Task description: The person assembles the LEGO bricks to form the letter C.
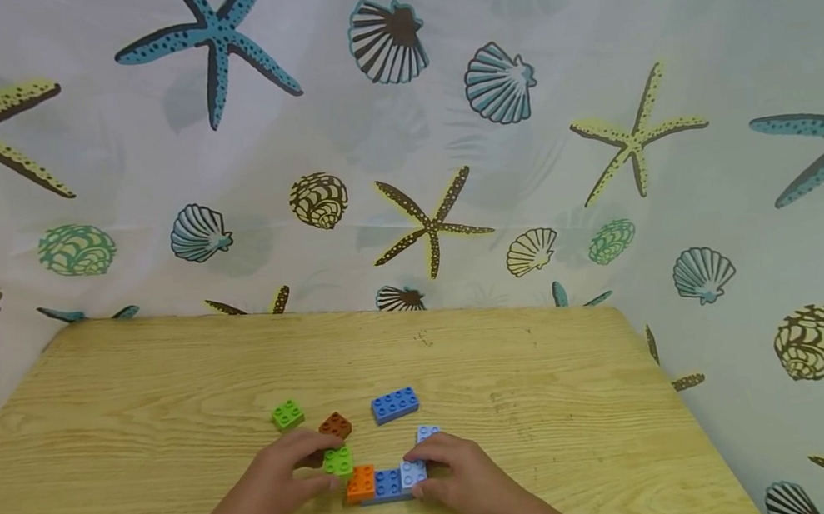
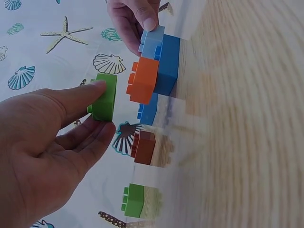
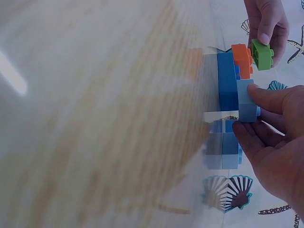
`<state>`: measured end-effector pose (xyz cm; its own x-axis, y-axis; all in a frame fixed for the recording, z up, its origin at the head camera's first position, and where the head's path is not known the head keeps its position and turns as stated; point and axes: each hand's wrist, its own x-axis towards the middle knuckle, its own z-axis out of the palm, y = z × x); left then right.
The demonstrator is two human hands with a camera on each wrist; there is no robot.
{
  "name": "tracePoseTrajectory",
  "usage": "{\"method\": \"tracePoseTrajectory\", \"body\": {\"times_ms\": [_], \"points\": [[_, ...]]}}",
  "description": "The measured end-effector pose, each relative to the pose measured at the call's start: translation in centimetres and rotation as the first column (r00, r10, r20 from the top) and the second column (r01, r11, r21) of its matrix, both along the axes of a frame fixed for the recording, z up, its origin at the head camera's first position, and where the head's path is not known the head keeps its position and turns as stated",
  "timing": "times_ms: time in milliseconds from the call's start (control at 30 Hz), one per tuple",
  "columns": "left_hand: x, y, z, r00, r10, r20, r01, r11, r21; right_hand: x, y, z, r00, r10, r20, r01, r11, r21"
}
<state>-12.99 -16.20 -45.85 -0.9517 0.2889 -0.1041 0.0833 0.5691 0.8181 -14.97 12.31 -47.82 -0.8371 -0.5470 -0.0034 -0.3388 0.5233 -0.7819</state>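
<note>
My left hand [image 1: 273, 483] pinches a lime-green toy brick [image 2: 108, 99] between thumb and fingers, lifted clear of the table. Just to its right is a small assembly: a long blue brick [image 3: 227, 80] with an orange brick [image 1: 360, 483] on its left end and a light blue brick [image 1: 414, 473] on its right end. Blue studs show between those two. The orange brick juts past the blue brick's end. At the assembly's right side, my right hand [image 1: 473, 475] grips the light blue brick. In the right wrist view, a small gap separates the held green brick from the orange one.
Behind the hands, a second green brick [image 1: 288, 415], a brown brick [image 1: 335, 426] and a blue brick [image 1: 395, 405] lie loose on the wooden table [image 1: 171, 400]. Another light blue brick [image 1: 428, 432] sits behind the right hand. A patterned cloth [image 1: 337, 114] hangs beyond the table.
</note>
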Motion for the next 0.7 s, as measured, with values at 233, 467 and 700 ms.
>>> {"method": "tracePoseTrajectory", "body": {"times_ms": [233,467,700], "points": [[-0.15,0.53,-0.25,0.996,-0.079,-0.052,0.082,0.995,0.049,-0.21,0.14,-0.29,0.999,0.011,-0.031,-0.011,1.000,-0.003],[-0.21,0.75,-0.79,0.993,-0.120,-0.019,0.121,0.991,0.062,-0.20,0.05,-0.46,0.999,0.025,-0.028,-0.026,0.999,-0.019],[-0.05,1.07,-0.95,0.993,-0.120,0.003,0.120,0.991,0.064,-0.22,0.02,-0.36,1.000,0.020,-0.004,-0.020,1.000,-0.017]]}}
